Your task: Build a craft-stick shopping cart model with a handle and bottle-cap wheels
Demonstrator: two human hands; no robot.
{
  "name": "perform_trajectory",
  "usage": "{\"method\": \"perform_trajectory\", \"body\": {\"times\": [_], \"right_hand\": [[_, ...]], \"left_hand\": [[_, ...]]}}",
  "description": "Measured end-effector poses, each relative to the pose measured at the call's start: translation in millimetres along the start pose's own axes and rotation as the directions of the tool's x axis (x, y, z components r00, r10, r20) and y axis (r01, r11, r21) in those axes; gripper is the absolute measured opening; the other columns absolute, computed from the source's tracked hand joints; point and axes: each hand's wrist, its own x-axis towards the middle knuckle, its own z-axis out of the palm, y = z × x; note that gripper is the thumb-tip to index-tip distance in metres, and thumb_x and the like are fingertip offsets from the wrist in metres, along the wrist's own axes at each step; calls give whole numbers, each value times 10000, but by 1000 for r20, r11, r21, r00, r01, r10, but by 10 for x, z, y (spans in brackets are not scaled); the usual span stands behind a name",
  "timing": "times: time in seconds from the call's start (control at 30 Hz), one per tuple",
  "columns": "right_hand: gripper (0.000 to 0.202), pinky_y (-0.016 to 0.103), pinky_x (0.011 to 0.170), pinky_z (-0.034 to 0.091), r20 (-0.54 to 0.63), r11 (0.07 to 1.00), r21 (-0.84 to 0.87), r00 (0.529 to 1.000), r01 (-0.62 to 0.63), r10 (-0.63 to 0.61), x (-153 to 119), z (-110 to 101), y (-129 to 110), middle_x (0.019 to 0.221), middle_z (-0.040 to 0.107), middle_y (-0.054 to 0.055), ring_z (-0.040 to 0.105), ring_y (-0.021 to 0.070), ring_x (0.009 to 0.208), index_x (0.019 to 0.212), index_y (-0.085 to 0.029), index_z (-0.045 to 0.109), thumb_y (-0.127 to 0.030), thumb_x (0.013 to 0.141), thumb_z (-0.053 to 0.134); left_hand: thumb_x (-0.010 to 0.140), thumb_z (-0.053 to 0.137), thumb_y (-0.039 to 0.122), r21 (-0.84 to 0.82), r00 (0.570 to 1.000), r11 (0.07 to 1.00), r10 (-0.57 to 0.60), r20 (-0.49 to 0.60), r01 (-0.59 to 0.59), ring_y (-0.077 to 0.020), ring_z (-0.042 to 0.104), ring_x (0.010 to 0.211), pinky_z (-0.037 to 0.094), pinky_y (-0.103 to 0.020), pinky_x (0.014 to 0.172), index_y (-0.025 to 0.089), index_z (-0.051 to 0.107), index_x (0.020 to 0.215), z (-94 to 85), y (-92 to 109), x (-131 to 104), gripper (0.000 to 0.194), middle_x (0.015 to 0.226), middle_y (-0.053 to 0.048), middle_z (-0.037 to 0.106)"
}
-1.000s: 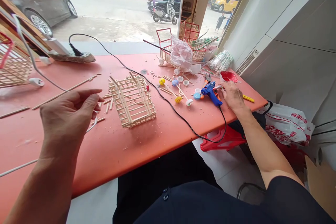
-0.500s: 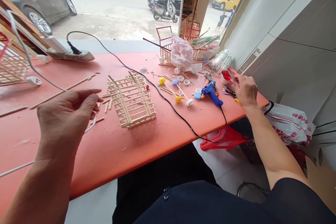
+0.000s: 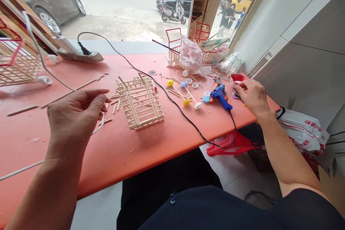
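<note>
My left hand [image 3: 77,115] hovers over the left part of the red table, thumb and fingers drawn together; whatever it may pinch is too small to make out. To its right stands a small frame of thin wooden sticks [image 3: 141,102]. At the table's right end, my right hand [image 3: 252,95] has its fingertips closed at the rim of a small white cup with red inside [image 3: 237,78]. Between the hands lie a blue glue gun [image 3: 221,97], orange-handled pliers [image 3: 217,82] and bottle caps on sticks [image 3: 186,102].
A black cord [image 3: 178,107] crosses the table [image 3: 113,161]. A power strip [image 3: 81,56] lies at the back left. Stick carts with red handles [image 3: 18,61] stand at the far left and at the back, beside a crumpled plastic bag [image 3: 191,54]. Loose sticks [image 3: 23,110] lie about.
My right hand has turned and lowered at the cup; the red stick-like item in its fingers no longer shows. The whole view has shifted slightly. My left hand keeps its pose.
</note>
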Motion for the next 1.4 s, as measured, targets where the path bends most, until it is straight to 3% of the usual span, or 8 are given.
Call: {"method": "perform_trajectory", "body": {"times": [0.1,0.27,0.7,0.9,1.0,1.1,1.27,1.4], "right_hand": [[263,357,752,455,168,996,85,986,-7,-7,-211,-54,-245,911,760,98,669,250,817,903,-199,740,-431,954,627],[282,354,666,437,264,997,-51,962,-50,62,-392,-50,-506,932,758,112,693,287,838,916,-213,740,-483,916,661],[278,393,667,450,181,975,-195,972,-111,147,-382,82,-630,1015,743,174,691,337,873,895,-187,694,-449,927,607],[340,386,662,411,143,977,-136,973,-162,181,-344,-78,-722,980,752,148,673,322,824,860,-208,680,-526,951,603],[279,383,678,412,38,992,-25,991,-127,128,-270,-221,-888,935,741,134,652,292,794,855,-217,678,-465,955,600],[249,370,734,441,-45,974,219,997,64,-56,-144,-300,-1198,867,739,99,648,254,785,834,-220,675,-408,967,580],[264,320,683,441,-78,755,611,967,237,-241,151,-230,-1880,757,704,36,580,172,662,858,-196,703,-412,970,601],[251,310,695,440,-82,586,763,941,272,-330,385,-94,-2311,808,715,37,560,153,700,888,-169,712,-400,953,637]], "left_hand": [[807,688,267,-13,1000,1000,-5,2,6,-91,542,570,439,-194,493,123,815,1100,-1,16,3,350,762,-26,712],[830,677,260,-9,999,999,-30,39,31,-82,532,554,431,-188,492,121,806,1117,-14,-14,34,343,767,-26,717],[843,673,286,-52,995,998,-18,96,23,-86,521,550,408,-202,474,123,795,1105,-11,-53,71,332,781,-19,706],[852,673,307,-29,995,1000,-7,101,10,-106,556,590,424,-224,521,132,802,1130,-22,-66,89,353,811,-35,737],[855,676,337,14,992,1000,-14,124,13,-118,563,609,435,-241,555,144,804,1157,-33,-59,119,380,854,-46,770],[844,682,340,52,988,999,-6,153,-2,-121,565,624,460,-255,610,142,808,1167,-49,-6,163,399,899,-51,792],[815,707,323,89,984,994,41,175,-57,-134,581,629,490,-269,633,125,819,1137,-88,221,240,394,870,-57,786],[794,720,290,104,981,990,70,182,-90,-143,616,640,529,-286,675,103,813,1140,-63,356,310,404,855,-59,774]]}}
